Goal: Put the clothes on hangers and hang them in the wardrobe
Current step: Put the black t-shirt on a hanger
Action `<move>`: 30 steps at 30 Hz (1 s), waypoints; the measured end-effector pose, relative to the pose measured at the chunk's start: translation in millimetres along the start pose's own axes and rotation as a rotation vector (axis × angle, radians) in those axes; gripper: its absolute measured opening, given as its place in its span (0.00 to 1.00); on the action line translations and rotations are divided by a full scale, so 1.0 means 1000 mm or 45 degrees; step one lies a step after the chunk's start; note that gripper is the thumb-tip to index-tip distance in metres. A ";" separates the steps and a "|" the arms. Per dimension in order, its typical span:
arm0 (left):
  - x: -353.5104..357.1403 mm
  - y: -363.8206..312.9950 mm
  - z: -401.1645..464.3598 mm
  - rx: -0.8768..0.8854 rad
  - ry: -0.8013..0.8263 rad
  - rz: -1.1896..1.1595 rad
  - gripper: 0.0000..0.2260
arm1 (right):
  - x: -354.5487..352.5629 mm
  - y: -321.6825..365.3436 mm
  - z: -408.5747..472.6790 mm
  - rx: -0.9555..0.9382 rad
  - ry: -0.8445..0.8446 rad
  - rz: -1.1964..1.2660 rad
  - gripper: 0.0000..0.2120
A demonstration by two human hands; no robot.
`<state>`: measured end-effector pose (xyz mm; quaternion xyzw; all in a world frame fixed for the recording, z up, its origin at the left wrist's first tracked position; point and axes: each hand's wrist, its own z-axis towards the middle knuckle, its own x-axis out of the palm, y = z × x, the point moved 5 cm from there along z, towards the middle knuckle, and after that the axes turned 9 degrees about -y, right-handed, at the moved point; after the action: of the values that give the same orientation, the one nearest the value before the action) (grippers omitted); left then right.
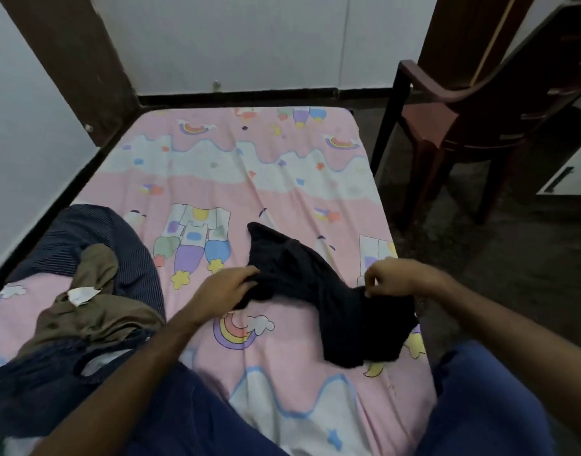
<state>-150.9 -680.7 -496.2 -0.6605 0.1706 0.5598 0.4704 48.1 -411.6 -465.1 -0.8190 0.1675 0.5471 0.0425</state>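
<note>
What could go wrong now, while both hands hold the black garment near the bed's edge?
1. The black garment lies bunched at the bed edge; pulled by the right hand, it may slide to the floor.
2. The left hand grips a crumpled fold, so it may twist.
3. No hanger is in view.

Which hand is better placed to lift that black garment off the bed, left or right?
Probably the right hand: it already pinches an edge of the black garment near the bed's side edge. The left hand holds a bunched fold mid-bed, so it may suit steadying better.
</note>
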 end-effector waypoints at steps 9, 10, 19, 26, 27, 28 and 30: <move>-0.169 -0.050 0.037 -0.050 -0.625 0.252 0.27 | -0.110 0.001 0.025 0.090 -1.221 0.144 0.17; -0.174 -0.058 0.043 -0.012 -0.626 0.220 0.26 | -0.115 0.016 0.023 -0.004 -1.231 0.434 0.20; -0.213 -0.136 0.044 0.177 -0.530 -0.580 0.23 | -0.141 0.143 0.006 -0.486 -0.876 0.850 0.09; -0.321 -0.143 0.025 0.346 -0.960 -0.423 0.22 | -0.196 0.123 -0.007 -0.369 -0.812 0.349 0.05; -0.331 -0.149 0.023 0.450 -0.911 -0.086 0.22 | -0.205 0.114 -0.009 -0.354 -0.791 0.408 0.03; -0.338 -0.153 0.023 0.480 -0.822 0.241 0.23 | -0.217 0.104 -0.012 -0.341 -0.788 0.528 0.03; -0.346 -0.149 0.026 0.413 -0.627 0.734 0.24 | -0.248 0.090 -0.030 -0.347 -0.836 0.883 0.08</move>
<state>-162.7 -689.4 -118.5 -0.3492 0.3169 0.7759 0.4190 -39.9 -447.2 -217.1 -0.4976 0.3349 0.7750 -0.1989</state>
